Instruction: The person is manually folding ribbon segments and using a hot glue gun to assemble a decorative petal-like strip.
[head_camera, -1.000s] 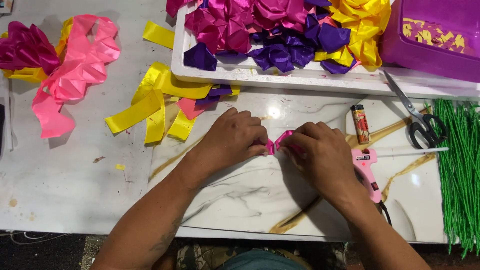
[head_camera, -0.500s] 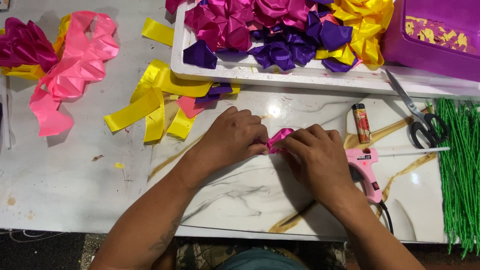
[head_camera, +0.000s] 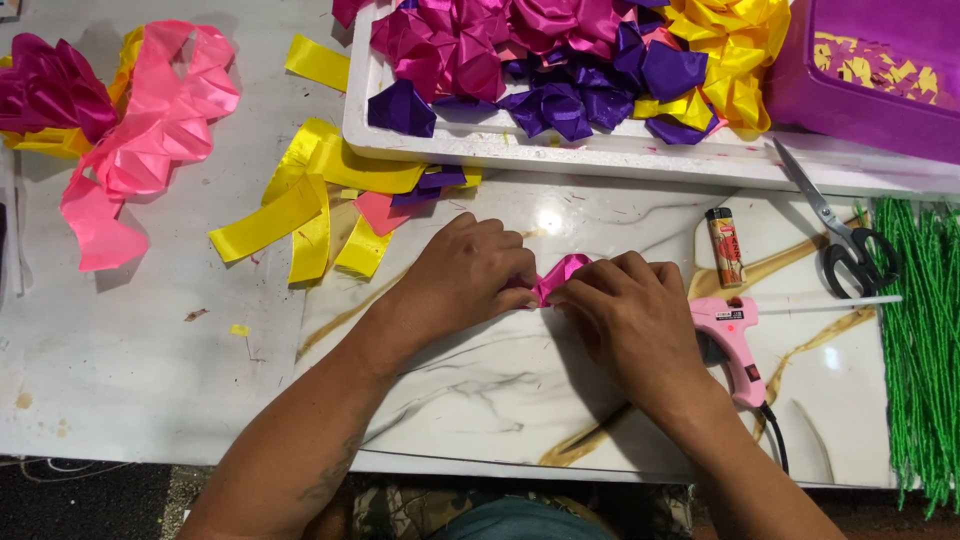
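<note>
You are mid-fold: your left hand (head_camera: 468, 275) and right hand (head_camera: 630, 315) both pinch the small magenta satin ribbon piece (head_camera: 558, 275) with closed fingers, just left of the pink glue gun (head_camera: 733, 345) on the marbled bench (head_camera: 480, 400). Next, I judge, the crease needs firm pressing.

Bright, even overhead light floods the marble worktop (head_camera: 500, 400), with a hot glare spot just above the hands near its far edge. Shadows are soft and short, the satin ribbons shine, and focus stays crisp with slight edge stretch.
</note>
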